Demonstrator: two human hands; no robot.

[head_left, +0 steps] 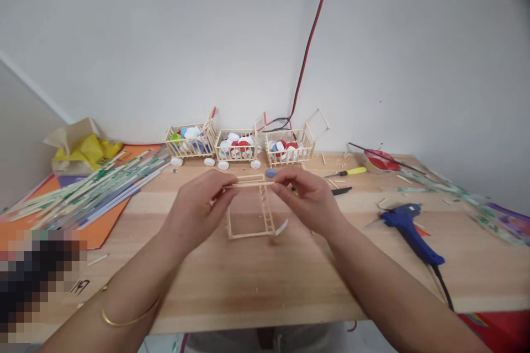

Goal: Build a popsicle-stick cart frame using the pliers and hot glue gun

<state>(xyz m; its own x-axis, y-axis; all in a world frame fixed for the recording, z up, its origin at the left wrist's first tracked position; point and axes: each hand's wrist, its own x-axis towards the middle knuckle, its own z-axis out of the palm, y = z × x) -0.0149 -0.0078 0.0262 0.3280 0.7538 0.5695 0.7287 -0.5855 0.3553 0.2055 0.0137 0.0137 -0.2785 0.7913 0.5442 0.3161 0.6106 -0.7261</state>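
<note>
A stick (pixel 254 183) is pinched near its ends by the left hand (pixel 202 197) and right hand (pixel 308 194) — the wooden frame (pixel 250 236) could be skewed by uneven pressing.

Pale straw-coloured stick frame (pixel 250 235) — blue glue gun (pixel 415 240), red-and-black cable (pixel 308 45), orange sheet (pixel 105 226), yellow-and-beige bag (pixel 93 154).

Stick carts (pixel 237 159) far, glue gun (pixel 415 236) right
Yellow bag (pixel 91 150) far left; red-black cable (pixel 307 51) down the far wall (pixel 165 38).
</note>
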